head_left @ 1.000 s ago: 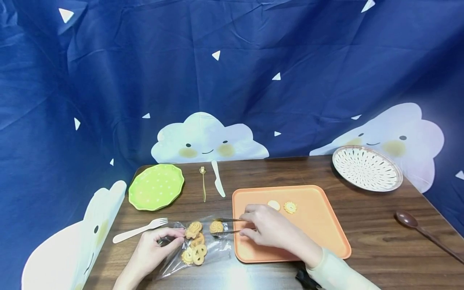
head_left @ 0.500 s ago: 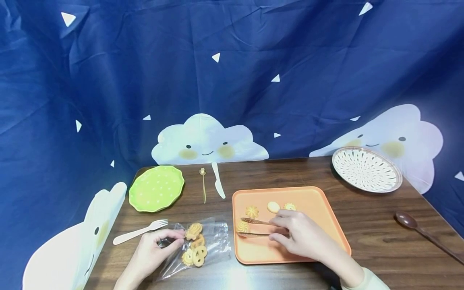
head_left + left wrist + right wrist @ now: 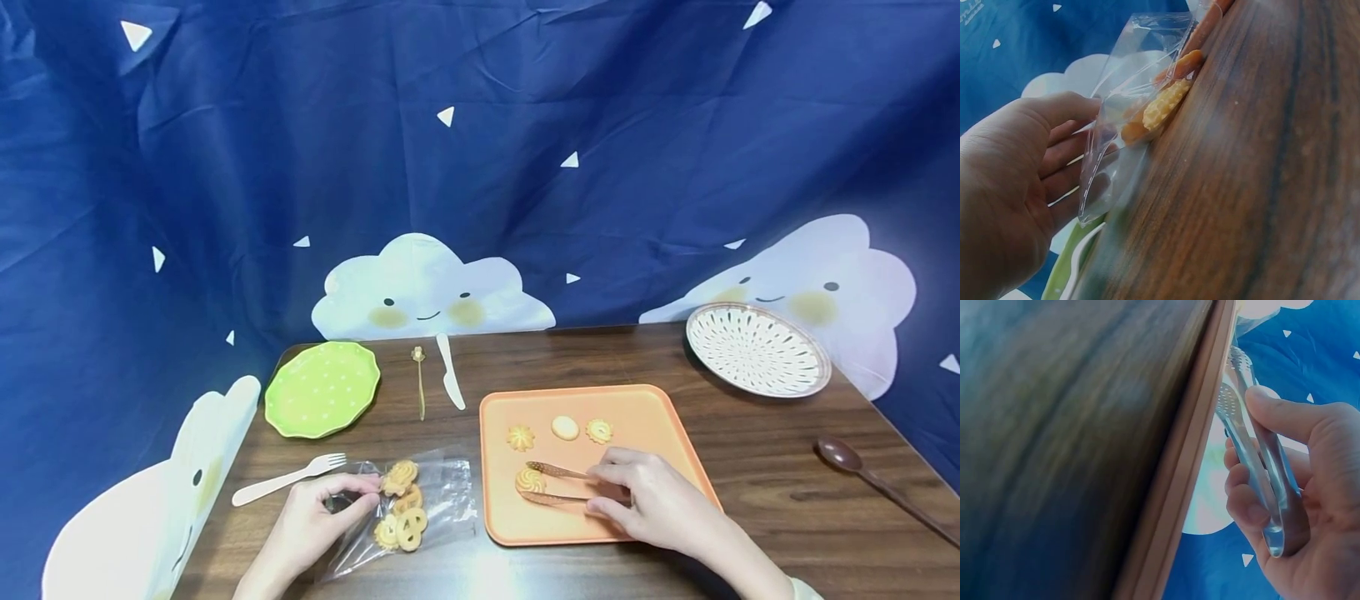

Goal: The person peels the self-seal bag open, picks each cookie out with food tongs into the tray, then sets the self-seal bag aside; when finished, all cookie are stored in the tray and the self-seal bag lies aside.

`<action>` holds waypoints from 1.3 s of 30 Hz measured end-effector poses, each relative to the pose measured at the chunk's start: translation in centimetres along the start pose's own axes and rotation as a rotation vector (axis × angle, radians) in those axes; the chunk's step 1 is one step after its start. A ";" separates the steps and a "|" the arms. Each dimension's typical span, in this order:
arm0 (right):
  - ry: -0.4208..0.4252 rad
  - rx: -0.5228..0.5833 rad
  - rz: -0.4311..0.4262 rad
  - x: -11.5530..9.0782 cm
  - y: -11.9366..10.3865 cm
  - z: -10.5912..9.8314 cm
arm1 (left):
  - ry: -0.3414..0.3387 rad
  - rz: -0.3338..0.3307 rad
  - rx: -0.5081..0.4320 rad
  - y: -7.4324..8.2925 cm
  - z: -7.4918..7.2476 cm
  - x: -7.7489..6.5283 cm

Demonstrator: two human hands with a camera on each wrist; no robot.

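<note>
My left hand (image 3: 315, 517) pinches the edge of a clear plastic bag (image 3: 450, 492) lying on the table. Inside the bag are several cookies (image 3: 411, 527), among them pretzel-shaped and swirled ones. In the left wrist view the thumb (image 3: 1069, 107) is at the bag's open-looking edge. My right hand (image 3: 660, 504) grips metal tongs (image 3: 1266, 462) low over the orange tray (image 3: 645, 408). The tong tips stand spread on either side of a swirled round cookie (image 3: 529, 481). Behind it on the tray sit a star-shaped cookie (image 3: 521, 437), a smooth oval cookie (image 3: 565, 427) and a scalloped cookie (image 3: 599, 431).
A pale fork (image 3: 288, 479) lies left of the bag, with a green dotted plate (image 3: 322, 387) behind it. A small gold spoon (image 3: 422, 383) and a white knife (image 3: 450, 371) lie at the back. To the right are a patterned white plate (image 3: 757, 350) and a brown spoon (image 3: 840, 454).
The right hand has moved right with the tongs, taking the swirled cookie from over the bag to the tray. The tong tips now stand wider apart. The left hand has stayed at the bag.
</note>
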State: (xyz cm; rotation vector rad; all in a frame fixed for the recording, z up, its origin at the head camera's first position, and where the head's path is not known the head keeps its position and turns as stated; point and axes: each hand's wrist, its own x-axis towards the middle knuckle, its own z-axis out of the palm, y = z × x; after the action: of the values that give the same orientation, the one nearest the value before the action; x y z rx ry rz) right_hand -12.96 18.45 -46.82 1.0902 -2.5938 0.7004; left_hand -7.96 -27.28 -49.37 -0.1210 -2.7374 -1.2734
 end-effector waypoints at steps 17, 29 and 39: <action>-0.056 -0.058 0.092 0.6 -0.2 -0.8 | 0.005 0.023 -0.004 -0.2 0.0 0.1; -0.087 -0.018 0.094 3.5 -2.1 -0.3 | 0.008 0.020 0.014 -0.6 0.2 0.0; -0.288 0.079 0.062 8.0 -4.0 2.3 | -0.002 0.009 -0.007 -0.3 0.0 0.0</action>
State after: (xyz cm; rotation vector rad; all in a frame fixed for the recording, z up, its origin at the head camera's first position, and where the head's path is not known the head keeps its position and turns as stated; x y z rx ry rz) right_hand -15.67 9.97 -44.32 1.2193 -2.8733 0.7120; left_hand -7.99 -27.49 -49.63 -0.1355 -2.7316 -1.2810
